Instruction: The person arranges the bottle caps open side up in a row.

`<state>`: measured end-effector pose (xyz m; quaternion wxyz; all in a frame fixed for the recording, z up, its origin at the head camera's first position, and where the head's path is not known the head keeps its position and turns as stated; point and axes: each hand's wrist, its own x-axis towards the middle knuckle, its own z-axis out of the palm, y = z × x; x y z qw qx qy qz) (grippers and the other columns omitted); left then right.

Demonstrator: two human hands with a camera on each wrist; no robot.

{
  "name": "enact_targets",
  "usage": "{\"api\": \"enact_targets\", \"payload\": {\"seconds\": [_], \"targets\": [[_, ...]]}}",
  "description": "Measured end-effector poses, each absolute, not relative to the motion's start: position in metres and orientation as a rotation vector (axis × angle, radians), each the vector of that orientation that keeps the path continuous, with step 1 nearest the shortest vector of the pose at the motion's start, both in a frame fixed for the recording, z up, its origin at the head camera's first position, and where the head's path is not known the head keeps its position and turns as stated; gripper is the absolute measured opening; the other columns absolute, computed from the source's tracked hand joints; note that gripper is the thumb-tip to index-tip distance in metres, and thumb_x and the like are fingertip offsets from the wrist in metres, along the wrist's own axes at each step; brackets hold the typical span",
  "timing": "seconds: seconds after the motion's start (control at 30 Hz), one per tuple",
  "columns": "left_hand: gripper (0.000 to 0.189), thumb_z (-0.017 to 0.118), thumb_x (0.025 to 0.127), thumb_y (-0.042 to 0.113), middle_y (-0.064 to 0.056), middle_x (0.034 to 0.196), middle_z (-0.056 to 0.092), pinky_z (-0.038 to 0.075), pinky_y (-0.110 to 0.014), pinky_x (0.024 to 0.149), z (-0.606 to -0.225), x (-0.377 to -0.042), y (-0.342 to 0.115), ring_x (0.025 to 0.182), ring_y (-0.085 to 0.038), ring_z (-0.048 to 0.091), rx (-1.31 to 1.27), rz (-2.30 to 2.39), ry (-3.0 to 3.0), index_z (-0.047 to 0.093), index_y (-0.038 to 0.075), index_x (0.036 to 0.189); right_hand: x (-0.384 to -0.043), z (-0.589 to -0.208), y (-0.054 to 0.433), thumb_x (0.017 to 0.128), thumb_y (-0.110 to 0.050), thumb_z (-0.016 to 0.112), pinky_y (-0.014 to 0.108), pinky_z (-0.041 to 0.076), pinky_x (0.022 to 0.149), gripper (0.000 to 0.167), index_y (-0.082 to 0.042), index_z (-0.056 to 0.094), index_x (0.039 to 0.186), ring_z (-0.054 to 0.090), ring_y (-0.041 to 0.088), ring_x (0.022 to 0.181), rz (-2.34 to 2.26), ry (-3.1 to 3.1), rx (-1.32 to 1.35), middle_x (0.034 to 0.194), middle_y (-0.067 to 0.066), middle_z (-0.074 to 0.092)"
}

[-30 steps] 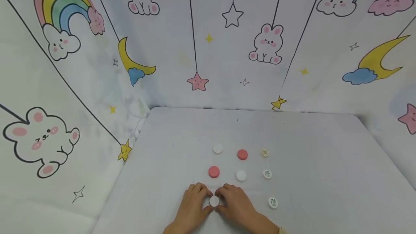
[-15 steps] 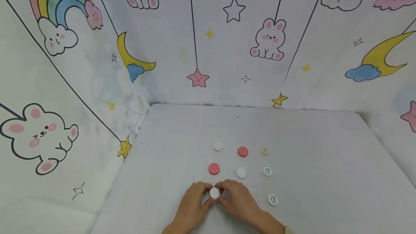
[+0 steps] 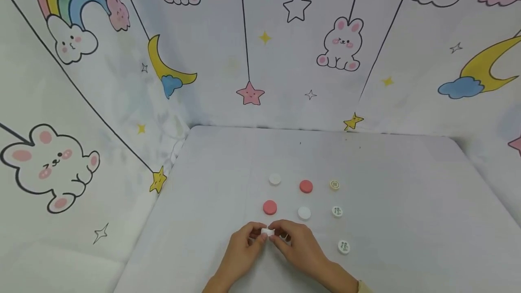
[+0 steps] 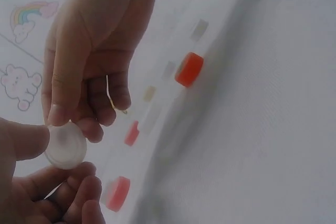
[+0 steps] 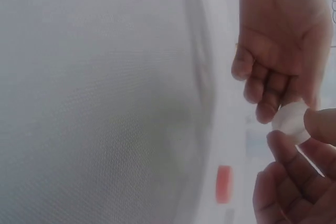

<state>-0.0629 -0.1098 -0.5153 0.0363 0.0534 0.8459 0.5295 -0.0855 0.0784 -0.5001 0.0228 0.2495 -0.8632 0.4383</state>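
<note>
Tipped since half a second ago, the white disc (image 3: 267,232) shows its rim to the head view where its flat face was; the fingers (image 4: 42,183) of the left hand (image 3: 243,247) and right hand (image 3: 299,244) pinch it from opposite sides, apparently just above the bench (image 3: 386,184) and near the red disc (image 3: 270,207); should one pinch slacken while the other pushes, it could well twist and shoot out; its narrow, smooth-looking rim seems to give little to hold, and once dropped it might knock the red disc aside.
</note>
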Motion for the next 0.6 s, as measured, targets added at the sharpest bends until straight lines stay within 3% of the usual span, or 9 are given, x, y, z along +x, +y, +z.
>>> {"api": "enact_targets", "payload": {"seconds": [0.37, 0.6], "targets": [[0.026, 0.063, 0.095, 0.028, -0.007, 0.083, 0.068, 0.046, -0.022, 0.057, -0.498, -0.072, -0.106, 0.069, -0.014, 0.059, -0.086, 1.901, 2.304, 0.062, 0.003, 0.102, -0.083, -0.495, 0.075, 0.081, -0.007, 0.078, 0.021, 0.051, 0.061, 0.041, -0.019, 0.062, 0.117, 0.053, -0.002, 0.071, 1.191, -2.567, 0.894, 0.085, -0.014, 0.062], [0.026, 0.062, 0.096, 0.024, -0.008, 0.083, 0.069, 0.046, -0.022, 0.058, -0.491, -0.065, -0.106, 0.068, -0.013, 0.058, -0.073, 1.925, 2.265, 0.062, 0.002, 0.11, -0.08, -0.497, 0.074, 0.078, -0.004, 0.08, 0.018, 0.049, 0.063, 0.048, -0.018, 0.06, 0.12, 0.054, 0.0, 0.073, 1.085, -2.561, 0.889, 0.088, -0.008, 0.063]]}}
